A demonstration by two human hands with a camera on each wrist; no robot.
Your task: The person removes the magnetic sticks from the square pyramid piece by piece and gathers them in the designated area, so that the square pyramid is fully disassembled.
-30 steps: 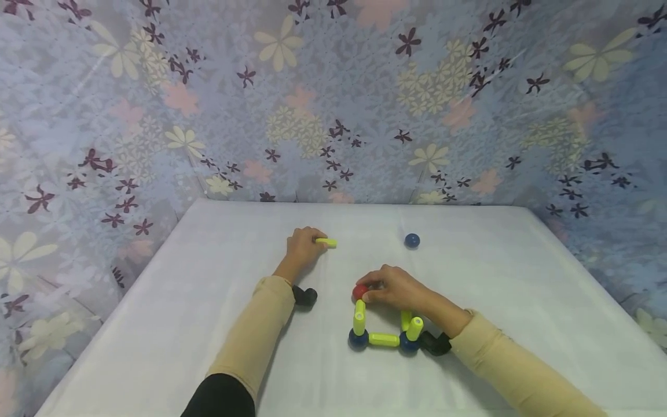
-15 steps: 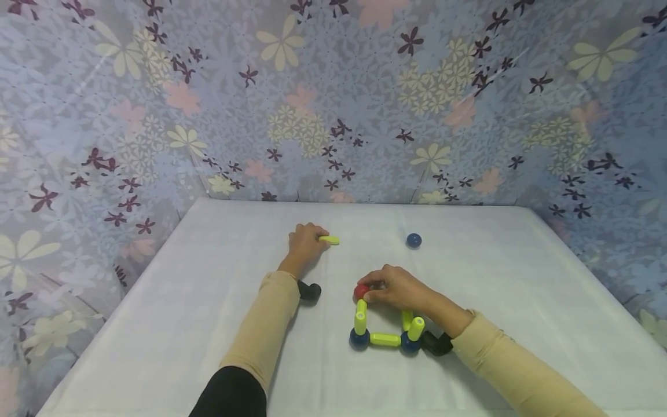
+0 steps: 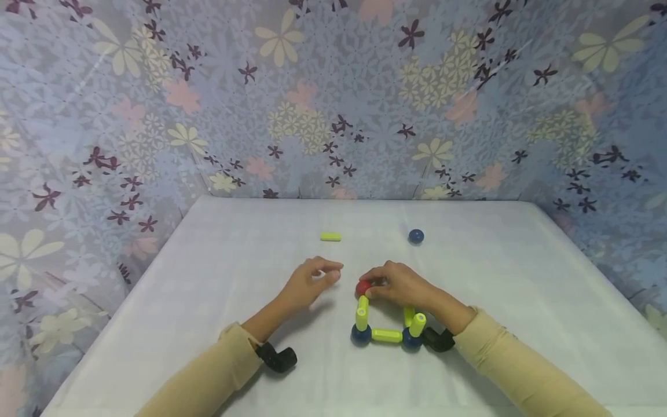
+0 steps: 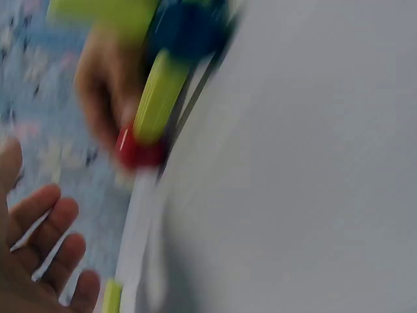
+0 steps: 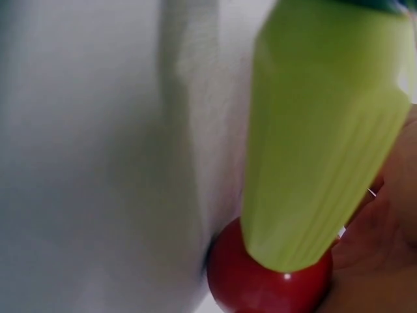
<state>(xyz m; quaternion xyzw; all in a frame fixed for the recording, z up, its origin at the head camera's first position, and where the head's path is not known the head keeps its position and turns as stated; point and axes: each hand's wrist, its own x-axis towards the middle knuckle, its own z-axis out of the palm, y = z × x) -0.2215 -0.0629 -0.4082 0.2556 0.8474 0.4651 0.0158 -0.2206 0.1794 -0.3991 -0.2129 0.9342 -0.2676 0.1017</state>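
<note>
A white cloth-covered table [image 3: 208, 278] fills the lower half of the head view, backed by a flowered blue curtain [image 3: 156, 104] across the upper half. Low and right of centre, a small frame of yellow-green ribbed plastic rods and dark blue balls [image 3: 387, 335] is seen lying on the cloth, open at its far side.

The right hand [image 3: 401, 285] is held over the frame's far end, and a red ball [image 3: 362, 288] is pinched in its fingertips at the top of the left rod [image 3: 362, 314]; in the right wrist view the ball [image 5: 270, 283] is shown touching the rod's end [image 5: 326, 143].

The left hand [image 3: 307, 284] is now found just left of the red ball, fingers loosely curled and nothing visible in them, though the left wrist view is too blurred to be sure. A second ago it was resting at the loose yellow-green rod [image 3: 330, 236] near the far centre; that rod has been left lying there, so the frame's gap has probably not been supplied from it. A loose dark blue ball [image 3: 416, 236] lies well apart, to the upper right.
</note>
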